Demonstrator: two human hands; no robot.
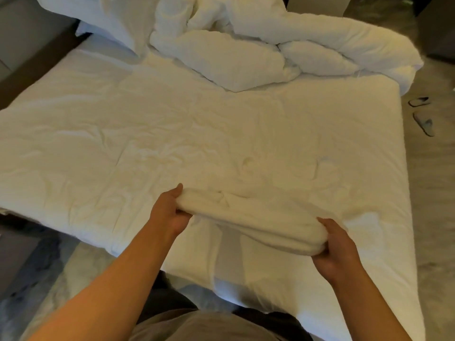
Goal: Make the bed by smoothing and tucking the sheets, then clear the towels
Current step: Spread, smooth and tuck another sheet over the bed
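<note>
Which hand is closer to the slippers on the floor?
Right. The right hand grips the bunched white sheet fold on the bed side nearer the pair of grey slippers; the left hand grips its other end, farther away.

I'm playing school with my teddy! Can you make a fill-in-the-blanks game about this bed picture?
1. Both hands grip a rolled white ____ at the near edge of the bed.
2. The left hand and the right hand hold its two ____.
3. The puffy duvet is bunched at the ____ side of the bed.
4. A pair of ____ lies on the floor.

Missing words: towel; ends; far; slippers
</note>
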